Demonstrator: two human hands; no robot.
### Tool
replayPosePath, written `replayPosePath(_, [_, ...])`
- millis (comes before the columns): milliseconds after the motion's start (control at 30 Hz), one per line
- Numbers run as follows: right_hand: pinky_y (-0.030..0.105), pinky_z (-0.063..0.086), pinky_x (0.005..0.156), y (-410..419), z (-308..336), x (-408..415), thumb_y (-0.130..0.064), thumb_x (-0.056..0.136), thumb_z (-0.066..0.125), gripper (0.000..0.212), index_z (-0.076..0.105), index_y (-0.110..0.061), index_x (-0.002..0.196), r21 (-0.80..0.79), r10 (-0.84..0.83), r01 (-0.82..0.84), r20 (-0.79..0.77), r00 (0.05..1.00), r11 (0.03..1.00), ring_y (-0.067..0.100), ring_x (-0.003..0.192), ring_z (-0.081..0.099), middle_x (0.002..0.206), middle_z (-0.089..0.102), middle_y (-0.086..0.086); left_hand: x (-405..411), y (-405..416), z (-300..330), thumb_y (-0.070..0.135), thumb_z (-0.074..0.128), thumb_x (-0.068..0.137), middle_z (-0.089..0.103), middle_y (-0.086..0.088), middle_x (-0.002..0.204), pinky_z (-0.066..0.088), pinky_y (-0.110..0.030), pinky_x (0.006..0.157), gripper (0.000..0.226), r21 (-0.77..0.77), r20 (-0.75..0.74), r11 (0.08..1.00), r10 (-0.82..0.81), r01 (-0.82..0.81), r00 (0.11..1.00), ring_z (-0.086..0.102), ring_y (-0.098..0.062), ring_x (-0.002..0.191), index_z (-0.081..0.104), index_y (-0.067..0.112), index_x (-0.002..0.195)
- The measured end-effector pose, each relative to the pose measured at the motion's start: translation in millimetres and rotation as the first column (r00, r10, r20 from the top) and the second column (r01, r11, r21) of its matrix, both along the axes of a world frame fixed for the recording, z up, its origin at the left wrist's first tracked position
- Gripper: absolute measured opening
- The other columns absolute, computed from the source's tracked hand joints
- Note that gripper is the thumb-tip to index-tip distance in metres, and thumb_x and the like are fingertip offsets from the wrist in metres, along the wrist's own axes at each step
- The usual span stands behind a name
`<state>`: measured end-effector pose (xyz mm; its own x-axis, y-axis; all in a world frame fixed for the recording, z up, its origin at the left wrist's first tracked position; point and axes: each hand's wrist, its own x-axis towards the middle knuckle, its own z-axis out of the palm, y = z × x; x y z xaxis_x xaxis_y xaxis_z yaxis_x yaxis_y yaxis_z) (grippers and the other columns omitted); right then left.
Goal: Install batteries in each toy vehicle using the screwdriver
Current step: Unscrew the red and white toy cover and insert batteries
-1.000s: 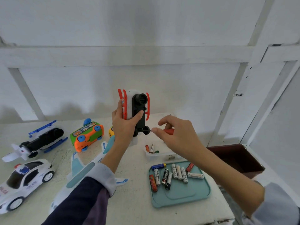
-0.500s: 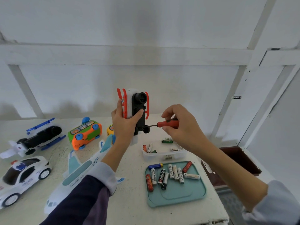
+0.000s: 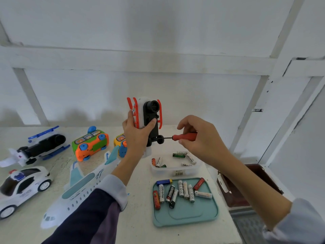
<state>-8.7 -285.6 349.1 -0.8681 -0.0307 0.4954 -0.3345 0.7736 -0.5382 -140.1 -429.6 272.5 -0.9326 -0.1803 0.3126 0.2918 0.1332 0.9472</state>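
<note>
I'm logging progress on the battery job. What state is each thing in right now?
red-and-white toy helicopter: held upright off the table, underside toward camera
left hand: grips the helicopter
screwdriver: horizontal, tip at the helicopter's base
right hand: pinches the screwdriver handle
teal tray: holds loose batteries
clear container: open, batteries inside
toy airplane: lying on table

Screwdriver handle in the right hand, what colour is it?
Red, seen in the head view: the screwdriver has a red handle and a dark metal shaft.
</note>
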Motion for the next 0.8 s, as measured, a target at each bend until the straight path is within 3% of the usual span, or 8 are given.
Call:
replayPosePath(67, [0.011, 0.046, 0.065, 0, 0, 1, 0.01, 0.068, 0.071, 0.027, 0.063, -0.008, 0.087, -0.011, 0.045, -0.045, -0.049, 0.998, 0.999, 0.014, 0.075, 0.058, 0.083, 0.057, 0.003, 2, 5, 1, 0.028, 0.077, 0.077, 0.045, -0.011, 0.126, 0.049, -0.013, 0.076, 0.069, 0.015, 0.012, 1.0, 0.018, -0.018, 1.0, 0.054, -0.018, 0.104, 0.043, 0.012, 0.134])
replayPosePath(133, [0.003, 0.041, 0.066, -1, -1, 1, 0.011, 0.071, 0.069, 0.026, 0.063, -0.005, 0.09, -0.026, 0.065, -0.067, -0.062, 0.996, 0.997, 0.004, 0.074, 0.055, 0.088, 0.053, 0.001, 3, 11, 1, 0.027, 0.079, 0.075, 0.047, -0.011, 0.125, 0.046, -0.007, 0.065, 0.064, 0.044, 0.04, 0.999, 0.019, -0.02, 0.999, 0.055, -0.017, 0.103, 0.043, 0.011, 0.126])
replayPosePath(300, [0.018, 0.046, 0.073, 5, -2, 5, -0.023, 0.09, 0.059, 0.033, 0.046, -0.016, 0.12, 0.126, -0.033, 0.022, 0.082, 0.996, 0.992, 0.004, 0.081, 0.057, 0.086, 0.049, -0.015, 7, 17, 4, 0.036, 0.078, 0.076, 0.032, -0.012, 0.133, 0.043, -0.027, 0.091, 0.078, 0.023, 0.117, 0.997, 0.068, -0.071, 0.991, 0.046, -0.022, 0.113, 0.035, 0.015, 0.138])
replayPosePath(433, [0.027, 0.044, 0.063, 9, -4, 5, -0.052, 0.09, 0.046, 0.033, 0.047, -0.024, 0.108, 0.117, -0.057, 0.041, 0.138, 0.989, 0.992, 0.004, 0.059, 0.05, 0.078, 0.064, -0.013, 8, 16, 8, 0.037, 0.077, 0.077, 0.032, -0.012, 0.133, 0.045, -0.034, 0.096, 0.077, 0.01, 0.152, 0.998, 0.065, -0.067, 0.986, 0.045, -0.023, 0.112, 0.035, 0.015, 0.138])
replayPosePath(567, [0.025, 0.041, 0.058, 10, -8, 2, -0.029, 0.092, 0.054, 0.016, 0.044, -0.024, 0.104, 0.045, -0.02, 0.016, 0.09, 0.996, 0.999, 0.004, 0.053, 0.046, 0.068, 0.056, -0.008, 12, 15, 9, 0.031, 0.077, 0.077, 0.035, -0.005, 0.123, 0.047, -0.032, 0.094, 0.072, 0.016, 0.121, 0.999, 0.04, -0.043, 0.992, 0.046, -0.019, 0.108, 0.038, 0.011, 0.134])
replayPosePath(667, [0.019, 0.038, 0.06, 11, -6, 4, -0.01, 0.088, 0.055, 0.025, 0.04, -0.024, 0.102, 0.042, 0.028, -0.032, 0.085, 0.996, 0.999, -0.012, 0.065, 0.051, 0.073, 0.046, -0.008, 14, 15, 11, 0.025, 0.076, 0.079, 0.047, 0.002, 0.109, 0.05, -0.026, 0.084, 0.054, 0.061, 0.092, 0.998, 0.006, -0.012, 0.996, 0.053, -0.016, 0.098, 0.041, 0.016, 0.119])
replayPosePath(733, [0.019, 0.038, 0.059, 11, -7, 3, -0.01, 0.088, 0.055, 0.023, 0.043, -0.021, 0.103, 0.04, 0.029, -0.032, 0.086, 0.996, 0.999, -0.017, 0.065, 0.049, 0.073, 0.046, -0.009, 14, 14, 11, 0.025, 0.076, 0.079, 0.051, -0.001, 0.111, 0.05, -0.02, 0.076, 0.053, 0.083, 0.083, 0.997, -0.001, -0.006, 0.997, 0.054, -0.015, 0.095, 0.041, 0.017, 0.119])
replayPosePath(800, [0.025, 0.043, 0.061, 11, -9, 1, -0.025, 0.09, 0.056, 0.02, 0.045, -0.019, 0.106, 0.022, -0.002, 0.001, 0.072, 0.997, 1.0, -0.005, 0.064, 0.053, 0.068, 0.048, -0.01, 13, 13, 13, 0.025, 0.076, 0.08, 0.049, -0.002, 0.114, 0.045, -0.011, 0.067, 0.059, 0.071, 0.065, 0.997, 0.01, -0.015, 0.998, 0.054, -0.014, 0.095, 0.041, 0.014, 0.126])
